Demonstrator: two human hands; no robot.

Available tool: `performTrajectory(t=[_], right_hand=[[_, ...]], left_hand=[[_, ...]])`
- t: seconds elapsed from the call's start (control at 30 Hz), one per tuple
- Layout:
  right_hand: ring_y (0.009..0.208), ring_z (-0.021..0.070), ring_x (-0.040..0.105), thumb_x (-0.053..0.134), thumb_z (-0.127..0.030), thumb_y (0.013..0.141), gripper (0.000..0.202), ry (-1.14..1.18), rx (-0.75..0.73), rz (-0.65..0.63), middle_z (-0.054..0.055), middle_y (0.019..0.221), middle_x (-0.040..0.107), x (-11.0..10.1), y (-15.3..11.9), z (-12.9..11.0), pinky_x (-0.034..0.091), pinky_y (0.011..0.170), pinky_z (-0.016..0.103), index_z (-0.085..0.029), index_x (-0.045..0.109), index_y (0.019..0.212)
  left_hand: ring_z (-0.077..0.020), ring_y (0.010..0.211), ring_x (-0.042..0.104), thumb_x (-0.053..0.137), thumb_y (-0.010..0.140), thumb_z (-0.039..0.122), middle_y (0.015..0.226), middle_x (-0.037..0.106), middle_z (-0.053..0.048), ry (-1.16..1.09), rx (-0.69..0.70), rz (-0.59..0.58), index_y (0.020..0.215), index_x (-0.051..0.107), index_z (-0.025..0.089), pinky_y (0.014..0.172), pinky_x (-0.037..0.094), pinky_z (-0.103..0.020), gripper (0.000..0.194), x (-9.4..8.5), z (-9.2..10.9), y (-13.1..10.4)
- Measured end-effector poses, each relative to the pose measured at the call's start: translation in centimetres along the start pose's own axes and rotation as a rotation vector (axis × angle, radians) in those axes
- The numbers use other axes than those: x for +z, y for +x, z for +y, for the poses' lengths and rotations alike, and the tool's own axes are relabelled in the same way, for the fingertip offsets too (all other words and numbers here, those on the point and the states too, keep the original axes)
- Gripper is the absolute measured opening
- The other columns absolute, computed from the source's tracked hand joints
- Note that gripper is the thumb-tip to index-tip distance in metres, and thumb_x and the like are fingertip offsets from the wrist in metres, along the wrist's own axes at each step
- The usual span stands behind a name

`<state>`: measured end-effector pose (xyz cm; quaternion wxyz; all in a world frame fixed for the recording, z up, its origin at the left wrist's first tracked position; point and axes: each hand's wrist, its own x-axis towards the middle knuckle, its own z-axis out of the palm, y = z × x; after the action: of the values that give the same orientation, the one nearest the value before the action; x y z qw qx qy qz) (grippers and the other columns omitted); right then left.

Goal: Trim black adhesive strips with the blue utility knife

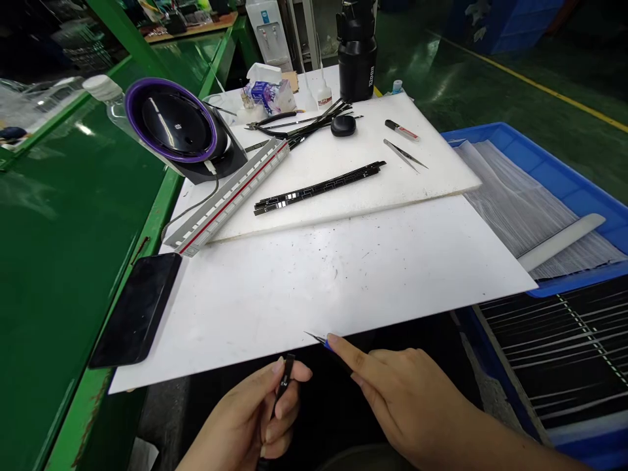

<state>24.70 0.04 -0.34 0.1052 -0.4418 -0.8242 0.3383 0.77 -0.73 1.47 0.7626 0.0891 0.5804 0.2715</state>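
Observation:
Just below the near edge of the white board, my left hand (267, 405) is closed around a thin black strip (286, 374), pinched between thumb and fingers so its upper end sticks up. The strip's lower part is mostly hidden by the hand. My right hand (407, 389) grips fine-pointed tweezers (321, 340) with a blue part near the tip, the index finger stretched along them. Their metal points aim left over the board's edge, apart from the strip. Farther up, a bundle of similar black strips (318, 188) lies on a white foam sheet (343, 212).
A phone (137, 311) lies at the left, beside a scale ruler (230, 199) and a purple-rimmed fan (171, 121). Pliers (272, 123), a black case (343, 125), another pair of tweezers (405, 154) and a marker (402, 129) rest on the foam. Blue crates (554, 173) stand right.

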Motion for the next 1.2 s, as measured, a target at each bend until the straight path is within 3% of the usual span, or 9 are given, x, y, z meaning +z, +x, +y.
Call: performTrajectory(t=[0.1,0.3,0.5,0.77,0.93,1.1,1.2], right_hand=[[0.062,0.017,0.062,0.038,-0.016,0.097,0.062,-0.01,-0.005,0.016,0.001,0.079,0.069,0.0,0.3,-0.3,0.04,0.06,0.027,-0.028,0.026,0.157],[0.062,0.0182,0.064,0.041,-0.015,0.095,0.065,-0.031,-0.009,-0.059,0.001,0.082,0.071,0.4,0.8,-0.9,0.037,0.057,0.028,-0.03,0.027,0.156],[0.063,0.0213,0.066,0.04,-0.017,0.091,0.069,-0.036,-0.043,-0.125,0.001,0.085,0.071,0.8,1.6,-1.3,0.028,0.05,0.031,-0.03,0.022,0.156],[0.055,0.0205,0.063,0.039,-0.014,0.09,0.073,-0.157,-0.046,-0.182,0.001,0.077,0.068,0.7,1.7,-1.5,0.017,0.045,0.031,-0.031,0.015,0.157],[0.051,0.0206,0.061,0.046,-0.014,0.083,0.082,-0.291,-0.04,-0.21,0.001,0.074,0.066,0.5,1.8,-1.9,0.012,0.044,0.032,-0.03,0.015,0.157],[0.05,0.0198,0.059,0.051,-0.011,0.076,0.09,-0.337,-0.054,-0.191,0.002,0.075,0.065,0.7,1.8,-2.0,0.01,0.044,0.033,-0.027,0.015,0.157],[0.05,0.0198,0.059,0.049,-0.011,0.079,0.088,-0.307,-0.042,-0.17,0.002,0.075,0.065,0.9,1.6,-1.7,0.011,0.045,0.032,-0.029,0.013,0.157]], left_hand=[[-0.0063,0.051,0.026,0.068,0.086,0.047,0.063,0.04,0.005,0.03,0.002,-0.005,0.082,0.067,0.016,0.043,0.023,-0.017,0.031,-0.1,0.4,0.2],[-0.0054,0.048,0.013,0.062,0.088,0.053,0.059,0.031,0.008,0.087,0.059,0.049,0.079,0.06,0.018,0.04,0.013,-0.017,0.036,0.1,0.1,0.8],[-0.0055,0.048,0.016,0.067,0.084,0.055,0.058,0.034,0.008,0.057,0.099,0.089,0.077,0.06,0.018,0.04,0.016,-0.016,0.038,0.8,-0.6,0.9],[-0.0043,0.045,0.017,0.079,0.068,0.061,0.054,0.036,0.009,0.017,0.077,0.153,0.071,0.059,0.019,0.038,0.014,-0.016,0.047,1.3,-0.5,1.1],[-0.004,0.045,0.017,0.082,0.063,0.063,0.054,0.037,0.008,0.026,0.067,0.178,0.069,0.058,0.018,0.037,0.013,-0.016,0.051,1.5,-0.4,0.9],[-0.0042,0.045,0.017,0.081,0.063,0.064,0.053,0.036,0.008,0.048,0.074,0.187,0.068,0.057,0.019,0.038,0.012,-0.016,0.051,1.7,-0.3,0.9],[-0.0049,0.047,0.016,0.076,0.07,0.064,0.055,0.035,0.008,0.075,0.079,0.162,0.07,0.057,0.019,0.039,0.012,-0.016,0.049,1.4,-0.3,1.0]])
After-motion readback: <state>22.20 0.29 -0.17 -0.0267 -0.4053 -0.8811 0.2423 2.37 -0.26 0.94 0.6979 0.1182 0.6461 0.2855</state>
